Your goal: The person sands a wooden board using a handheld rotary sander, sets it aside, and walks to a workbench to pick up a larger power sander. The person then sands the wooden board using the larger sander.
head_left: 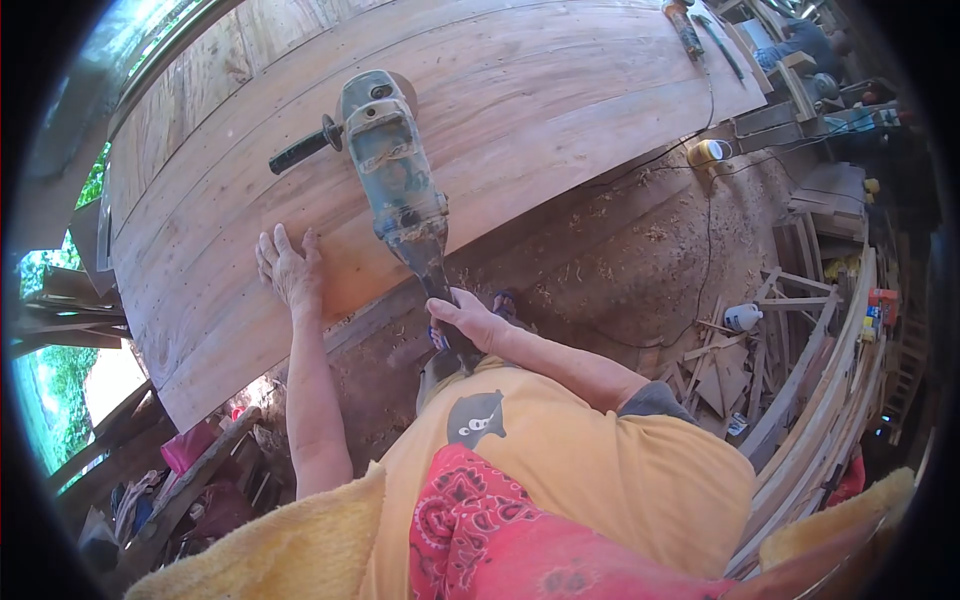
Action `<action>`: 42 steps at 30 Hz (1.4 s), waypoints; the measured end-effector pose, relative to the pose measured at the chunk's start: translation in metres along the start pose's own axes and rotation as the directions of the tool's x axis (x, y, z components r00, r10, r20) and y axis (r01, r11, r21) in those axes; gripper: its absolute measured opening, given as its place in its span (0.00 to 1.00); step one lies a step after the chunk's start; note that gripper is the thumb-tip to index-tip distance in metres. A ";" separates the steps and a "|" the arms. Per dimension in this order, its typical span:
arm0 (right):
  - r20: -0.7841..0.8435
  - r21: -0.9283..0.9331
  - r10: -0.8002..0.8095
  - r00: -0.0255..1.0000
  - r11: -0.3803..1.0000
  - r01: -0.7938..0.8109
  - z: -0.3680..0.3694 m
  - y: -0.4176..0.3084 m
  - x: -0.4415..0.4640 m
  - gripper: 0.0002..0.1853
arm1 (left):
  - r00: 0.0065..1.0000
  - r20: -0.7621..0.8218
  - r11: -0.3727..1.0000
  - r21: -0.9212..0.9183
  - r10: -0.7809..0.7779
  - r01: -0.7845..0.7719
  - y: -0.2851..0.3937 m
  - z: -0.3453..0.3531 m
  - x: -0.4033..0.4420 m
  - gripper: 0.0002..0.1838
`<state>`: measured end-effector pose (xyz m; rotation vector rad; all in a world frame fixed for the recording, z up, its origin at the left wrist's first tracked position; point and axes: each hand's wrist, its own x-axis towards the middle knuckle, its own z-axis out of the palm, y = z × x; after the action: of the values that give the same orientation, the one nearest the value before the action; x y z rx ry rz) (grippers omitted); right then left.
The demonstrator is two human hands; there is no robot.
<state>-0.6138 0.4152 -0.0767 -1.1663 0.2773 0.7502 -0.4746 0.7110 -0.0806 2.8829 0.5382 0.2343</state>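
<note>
Angle grinder [392, 165] lying over the planked wooden panel [530, 110]!
Right grip [468, 318] is wrapping closed around its rear handle; left grip [288, 268] is pressing palm-down on the wood, fingers spread, holding nothing.

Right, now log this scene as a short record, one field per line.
Left hand: spread flat on the wooden panel
Right hand: closed around the rear of the power tool
Power tool: head over the panel, side handle pointing left, not held
Far end of panel: second tool with a cord
Ground: shavings scattered beside the panel
Right side: white bottle among wood scraps
</note>
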 end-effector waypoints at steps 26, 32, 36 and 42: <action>0.161 -0.495 0.240 0.957 0.859 -0.132 -0.218 -0.198 -0.004 0.24 | 0.994 -0.092 0.998 -0.031 -0.055 0.053 -0.016 0.019 0.012 0.35; 0.156 -0.610 0.218 0.964 0.789 -0.080 -0.187 -0.218 -0.019 0.32 | 0.947 0.306 0.613 -0.768 0.097 0.186 0.057 -0.053 0.080 0.32; 0.216 -0.566 0.262 0.941 0.818 -0.099 -0.175 -0.236 -0.025 0.31 | 0.783 0.490 0.917 -0.304 0.383 -0.258 0.168 -0.113 0.109 0.28; 0.235 -0.449 0.260 0.937 0.883 -0.133 -0.166 -0.240 -0.009 0.33 | 0.528 0.806 0.913 -0.388 0.267 0.129 0.161 -0.053 0.148 0.21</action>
<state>-0.4326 0.2170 0.0371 -1.4331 -0.0207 1.1946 -0.2944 0.6277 0.0242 2.1918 0.1298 -0.9319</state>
